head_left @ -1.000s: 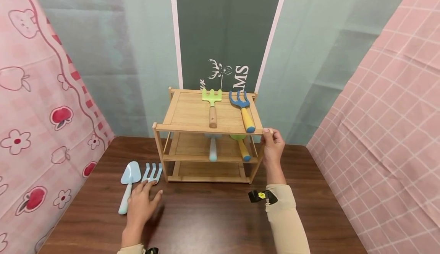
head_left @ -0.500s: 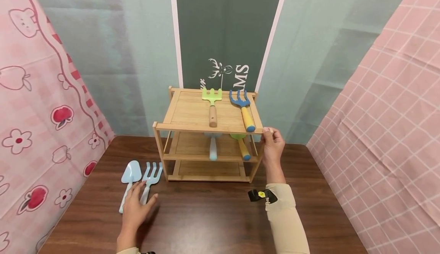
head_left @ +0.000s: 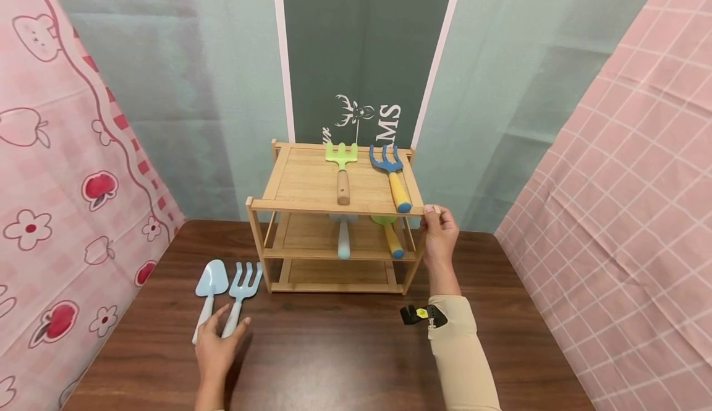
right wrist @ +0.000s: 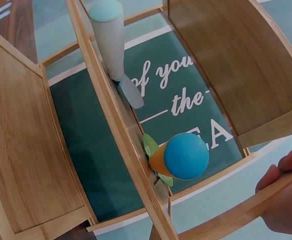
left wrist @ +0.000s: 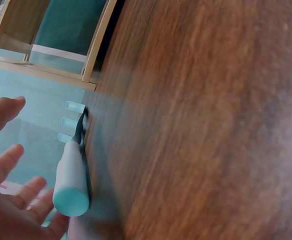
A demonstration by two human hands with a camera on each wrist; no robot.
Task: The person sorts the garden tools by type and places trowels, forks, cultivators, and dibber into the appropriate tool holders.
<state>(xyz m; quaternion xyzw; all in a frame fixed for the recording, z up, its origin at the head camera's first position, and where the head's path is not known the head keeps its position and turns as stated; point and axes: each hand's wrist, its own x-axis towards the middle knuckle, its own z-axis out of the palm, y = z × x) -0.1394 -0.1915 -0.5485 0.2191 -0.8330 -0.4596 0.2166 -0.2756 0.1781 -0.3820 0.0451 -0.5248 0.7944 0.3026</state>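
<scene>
My left hand [head_left: 216,346] is spread at the handle end of a light-blue hand fork [head_left: 243,284] lying on the table. Thumb and fingers stand on either side of that handle; in the left wrist view, the fingers look loosely extended and not closed round it. A light-blue trowel [head_left: 212,280] lies just left of the fork. My right hand [head_left: 441,238] grips the front right corner of a three-tier wooden rack [head_left: 334,204]. On its top tier rest a green hand fork [head_left: 343,179] with a wooden handle and a blue hand fork [head_left: 396,182] with a yellow handle.
The rack's middle tier holds a tool with a pale handle [head_left: 343,241] and a green one with a yellow handle [head_left: 394,241]; their heads are partly hidden. A pink curtain [head_left: 67,213] hangs at left, a pink checked one [head_left: 623,182] at right.
My left hand has drawn back toward me from the fork's head to its handle, uncovering the fork. My right hand stays on the rack corner.
</scene>
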